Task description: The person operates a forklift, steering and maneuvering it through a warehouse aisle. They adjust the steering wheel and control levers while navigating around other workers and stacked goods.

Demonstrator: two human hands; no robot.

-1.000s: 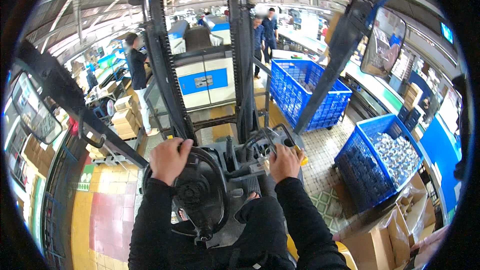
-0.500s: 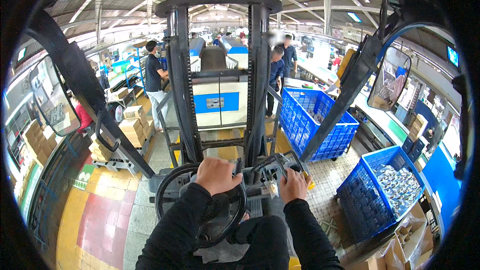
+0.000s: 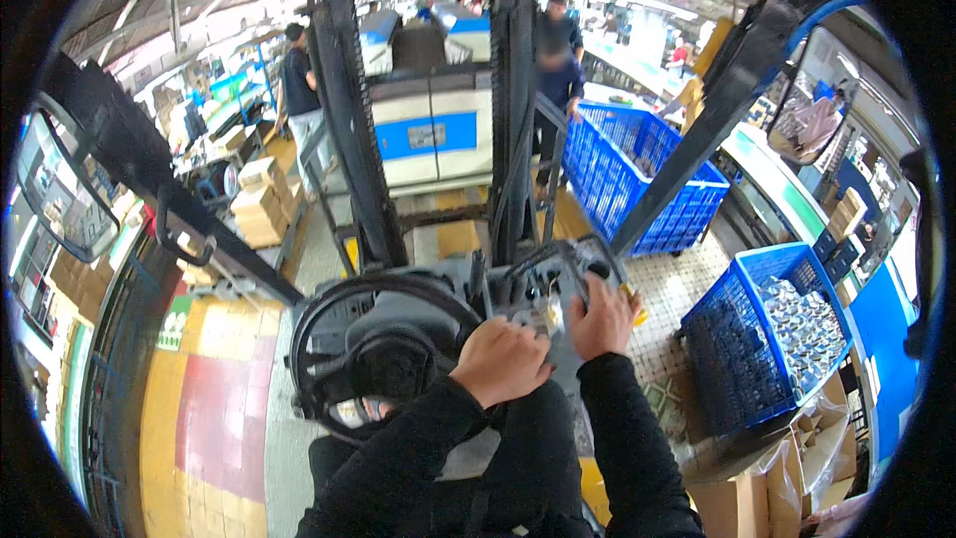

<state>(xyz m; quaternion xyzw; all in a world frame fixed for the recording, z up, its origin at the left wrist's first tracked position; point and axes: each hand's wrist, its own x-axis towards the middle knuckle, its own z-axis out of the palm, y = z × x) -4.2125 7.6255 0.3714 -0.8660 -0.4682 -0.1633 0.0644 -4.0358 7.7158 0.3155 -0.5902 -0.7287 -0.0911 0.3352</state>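
Left hand [image 3: 510, 359]: closed over the right side of the round black steering wheel [image 3: 383, 359], knuckles up; you grip its rim.
Right hand [image 3: 599, 317]: rests on the grey control-lever panel [image 3: 553, 289], just right of the wheel; fingers curl over the levers, but you cannot tell whether they clasp one or only lie on it.
Step in hand: judged from both hands, you are steering the forklift while working or readying a lever.
Next move: calls for a steady wheel and a fine lever input; look past the mast before you advance.
Black forklift mast [image 3: 503, 90]: upright, directly ahead beyond the panel; it blocks part of your forward view.
Near blue mesh crate of small pale parts [image 3: 772, 339]: on the floor to your right, close to the truck.
Far blue mesh crate [image 3: 637, 174]: right of the mast, farther off.
Person in dark clothing [image 3: 558, 75]: stands touching the far crate's left edge.
Stacked brown cardboard boxes [image 3: 264, 199]: far left.
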